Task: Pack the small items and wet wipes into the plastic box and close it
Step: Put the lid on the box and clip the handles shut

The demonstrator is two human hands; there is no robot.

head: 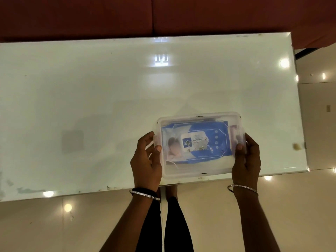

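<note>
I'm gripping the plastic box (pixel 200 169) at 3 and 9 o'clock, left hand (pixel 146 163) and right hand (pixel 246 163), near the surface (pixel 91 106) edge. Wet wipes (pixel 198 140) inside; lid's slick and bendy, probably light.

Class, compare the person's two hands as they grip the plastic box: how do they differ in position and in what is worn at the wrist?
The left hand grips the left end of the plastic box; the right hand grips the right end. The left wrist carries a silver bangle plus a dark band; the right wrist carries only a silver bangle. Shared: each thumb lies on the lid, fingers wrapped round the box's side, with the wet wipes visible between them.
</note>
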